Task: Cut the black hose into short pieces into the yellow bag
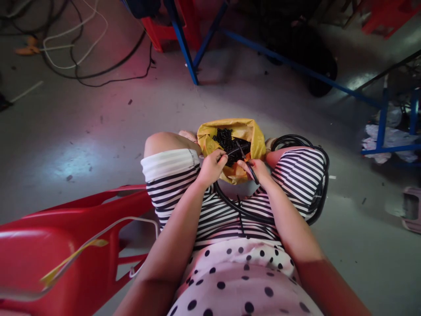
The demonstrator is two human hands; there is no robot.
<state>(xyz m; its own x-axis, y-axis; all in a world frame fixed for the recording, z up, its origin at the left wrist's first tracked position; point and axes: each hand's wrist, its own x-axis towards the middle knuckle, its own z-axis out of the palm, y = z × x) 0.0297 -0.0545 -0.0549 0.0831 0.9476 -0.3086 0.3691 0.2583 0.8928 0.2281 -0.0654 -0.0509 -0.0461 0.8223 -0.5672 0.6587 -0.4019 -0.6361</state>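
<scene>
My left hand (212,166) is closed around a black corrugated tube (233,152) near its end. In my right hand (258,171) is a pair of scissors (252,172), its blades at the tube's end over the bag. Below both hands a yellow bag (258,134) stands with its mouth rolled wide, between my legs. Inside lie many short black tube pieces (224,137). From my left hand the tube runs back across my lap and joins a loose coil (325,175) around my right knee. Whether the blades touch the tube I cannot tell.
A red plastic stool (82,237) stands close on my left, a white cable (131,218) hanging over it. Ahead is a blue metal frame (189,48). Cables (98,74) lie on the floor at the far left. A grey plastic object (411,208) sits at right.
</scene>
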